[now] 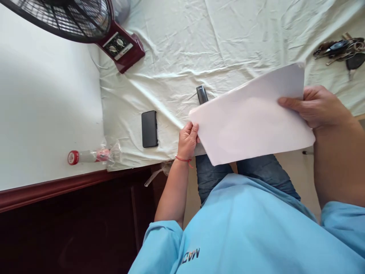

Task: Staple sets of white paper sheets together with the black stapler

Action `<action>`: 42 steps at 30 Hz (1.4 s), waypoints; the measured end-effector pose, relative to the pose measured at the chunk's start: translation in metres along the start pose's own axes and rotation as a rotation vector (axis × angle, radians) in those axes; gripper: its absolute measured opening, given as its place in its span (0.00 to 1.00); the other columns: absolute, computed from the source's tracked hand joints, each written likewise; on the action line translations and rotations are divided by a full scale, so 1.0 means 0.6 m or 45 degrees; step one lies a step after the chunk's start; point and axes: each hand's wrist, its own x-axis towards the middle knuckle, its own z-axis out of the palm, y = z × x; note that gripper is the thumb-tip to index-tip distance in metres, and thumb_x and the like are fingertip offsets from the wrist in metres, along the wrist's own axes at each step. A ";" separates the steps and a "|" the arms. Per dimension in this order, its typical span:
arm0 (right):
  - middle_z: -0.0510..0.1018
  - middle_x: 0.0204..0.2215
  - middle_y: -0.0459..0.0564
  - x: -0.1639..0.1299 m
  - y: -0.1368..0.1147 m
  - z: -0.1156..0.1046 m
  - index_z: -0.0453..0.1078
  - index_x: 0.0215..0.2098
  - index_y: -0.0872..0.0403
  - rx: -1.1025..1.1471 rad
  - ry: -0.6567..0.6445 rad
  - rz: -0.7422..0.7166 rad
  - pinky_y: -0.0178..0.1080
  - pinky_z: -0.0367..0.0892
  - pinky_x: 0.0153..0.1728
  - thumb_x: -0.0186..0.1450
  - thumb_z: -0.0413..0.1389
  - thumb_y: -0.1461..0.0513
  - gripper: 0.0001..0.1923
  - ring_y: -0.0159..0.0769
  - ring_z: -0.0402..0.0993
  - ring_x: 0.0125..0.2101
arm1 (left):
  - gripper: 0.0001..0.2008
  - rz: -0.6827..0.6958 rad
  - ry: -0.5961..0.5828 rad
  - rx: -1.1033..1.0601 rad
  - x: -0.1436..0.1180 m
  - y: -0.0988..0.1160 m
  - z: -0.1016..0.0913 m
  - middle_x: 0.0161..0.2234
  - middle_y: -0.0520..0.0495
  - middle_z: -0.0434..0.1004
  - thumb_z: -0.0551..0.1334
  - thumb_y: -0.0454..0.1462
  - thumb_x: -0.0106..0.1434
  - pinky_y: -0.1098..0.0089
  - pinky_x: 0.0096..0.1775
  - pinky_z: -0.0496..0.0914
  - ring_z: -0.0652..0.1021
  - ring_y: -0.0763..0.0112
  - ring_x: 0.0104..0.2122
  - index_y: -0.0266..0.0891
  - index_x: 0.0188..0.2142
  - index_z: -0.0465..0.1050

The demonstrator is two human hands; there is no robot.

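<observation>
A white sheet of paper (253, 118), perhaps more than one layer, is held in the air above the table's front edge and over my lap. My left hand (187, 140), with a red string at the wrist, pinches its left edge. At the other end my right hand (322, 106) grips the right edge, thumb on top and the other fingers largely behind the paper. Just past the paper's upper left edge lies a dark, glossy small object (202, 94), partly covered by the paper. A black phone-like slab (149, 129) rests left of my left hand.
A pale, wrinkled cloth (171, 68) covers the table. A dark red fan (122, 49) stands at the back left. Keys (342, 51) lie at the far right. A red-capped clear bottle-like thing (88, 156) and plastic wrap (114, 154) lie at the left front edge.
</observation>
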 end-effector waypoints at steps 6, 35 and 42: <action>0.85 0.28 0.59 -0.019 0.025 -0.017 0.84 0.30 0.55 -0.022 0.009 0.252 0.40 0.72 0.13 0.44 0.82 0.48 0.24 0.45 0.79 0.20 | 0.34 0.079 0.066 0.072 0.033 -0.004 -0.002 0.25 0.59 0.67 0.76 0.59 0.62 0.72 0.22 0.59 0.63 0.79 0.18 0.45 0.59 0.75; 0.82 0.26 0.48 0.004 0.033 0.005 0.84 0.36 0.53 -0.018 0.301 0.028 0.31 0.64 0.16 0.59 0.74 0.55 0.11 0.30 0.71 0.20 | 0.10 0.148 -0.001 0.834 0.084 0.019 0.008 0.23 0.50 0.77 0.68 0.32 0.66 0.65 0.35 0.61 0.70 0.67 0.26 0.38 0.27 0.82; 0.78 0.25 0.47 0.015 0.025 0.003 0.81 0.35 0.56 -0.212 0.429 -0.011 0.30 0.56 0.18 0.64 0.69 0.60 0.07 0.25 0.64 0.20 | 0.05 0.044 0.168 0.789 0.113 0.022 0.028 0.26 0.50 0.82 0.70 0.29 0.61 0.68 0.35 0.66 0.76 0.70 0.27 0.38 0.30 0.81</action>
